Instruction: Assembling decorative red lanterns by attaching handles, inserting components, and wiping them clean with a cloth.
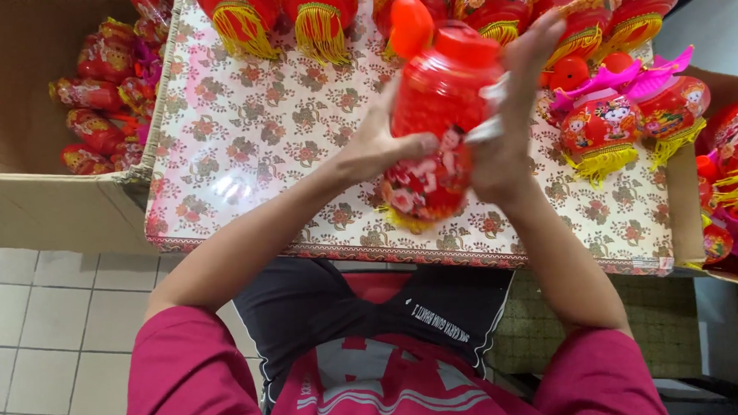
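Both hands, left (381, 142) and right (509, 129), clasp a red lantern (435, 123) above the table (244, 138); more lanterns (603, 126) crowd right, bare cloth left.

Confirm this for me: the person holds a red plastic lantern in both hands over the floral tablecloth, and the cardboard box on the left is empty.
Not quite. The head view shows the cardboard box on the left holds a heap of wrapped red lanterns, so it is not empty. The rest stands: the left hand and right hand hold the red plastic lantern over the floral tablecloth.
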